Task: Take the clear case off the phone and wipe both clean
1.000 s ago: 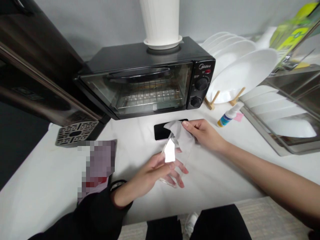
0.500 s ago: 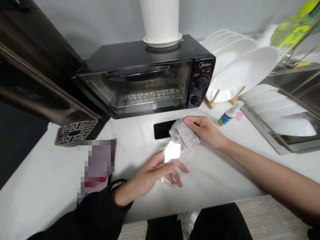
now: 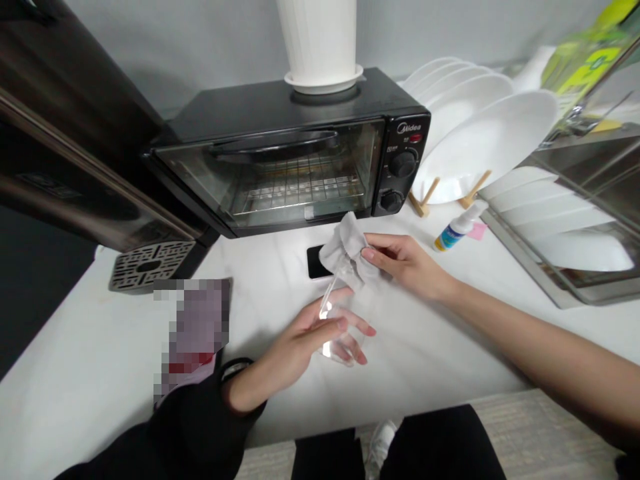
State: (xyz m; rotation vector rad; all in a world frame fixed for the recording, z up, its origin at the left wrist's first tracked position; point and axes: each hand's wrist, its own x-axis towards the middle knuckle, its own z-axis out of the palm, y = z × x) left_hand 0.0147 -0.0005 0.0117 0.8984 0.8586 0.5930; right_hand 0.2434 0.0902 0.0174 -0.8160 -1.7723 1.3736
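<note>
A clear phone case (image 3: pixel 327 311) is pinched in my left hand (image 3: pixel 306 337), with the thumb on the near side and the fingers showing through behind. My right hand (image 3: pixel 406 263) grips a crumpled light grey cloth (image 3: pixel 346 243) between thumb and fingers. The cloth is wrapped over the upper end of the case, hiding that end. Beneath and behind the cloth, a black phone (image 3: pixel 315 264) lies flat on the white counter (image 3: pixel 425 353), partly covered from view.
A black toaster oven (image 3: pixel 280 180) with a white pot (image 3: pixel 320 40) on top stands behind. To the right are a small spray bottle (image 3: pixel 457 228), white plates (image 3: pixel 490 143) in a rack and a sink edge (image 3: pixel 530 257). A dark machine with a drip tray (image 3: pixel 150 265) stands left.
My right hand has shifted the cloth left over the top end of the case, covering more of the phone. The case has turned in my left hand and its bright reflection has shrunk.
</note>
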